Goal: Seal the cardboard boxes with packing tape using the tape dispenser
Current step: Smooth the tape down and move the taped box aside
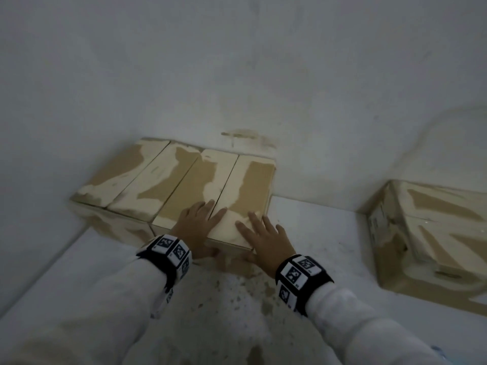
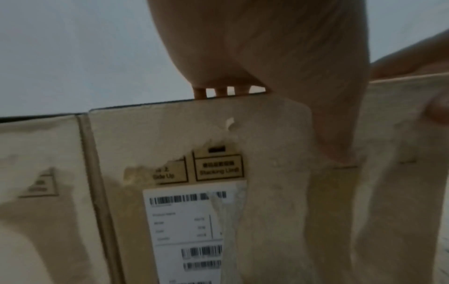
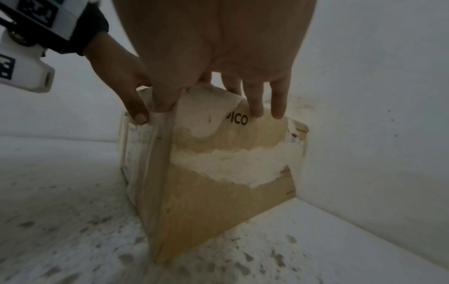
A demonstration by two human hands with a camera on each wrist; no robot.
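Left hand [image 1: 196,222]: lies flat on top of the near cardboard box [image 1: 210,185], lower centre of the head view, fingers straight across the seam between its two top flaps; thumb hangs down over the front face; grasping nothing
Right hand [image 1: 266,238]: flat on the right-hand flap just beside the left hand, fingers spread and straight, thumb over the front edge at the box corner; nothing grasped
Near cardboard box: centre of the head view, back against the white wall [image 1: 237,61], flaps down, surface scuffed with pale torn patches
Second box [image 1: 126,177]: touching the near box on its left, same height, flaps shut
Third box [image 1: 432,235]: right edge of the head view, well apart from the other two, standing against the wall
Label [image 2: 187,226]: white sticker with barcodes on the near box's front face, lower centre of the left wrist view, partly torn; printed handling marks just above it
Lettering [image 3: 237,119]: dark print on the box side, centre of the right wrist view, first letter hidden
Surface [image 1: 237,312]: white and speckled, whether tabletop or floor cannot be told
Wristbands [image 1: 168,251]: black with white coded tiles, on both wrists over white sleeves
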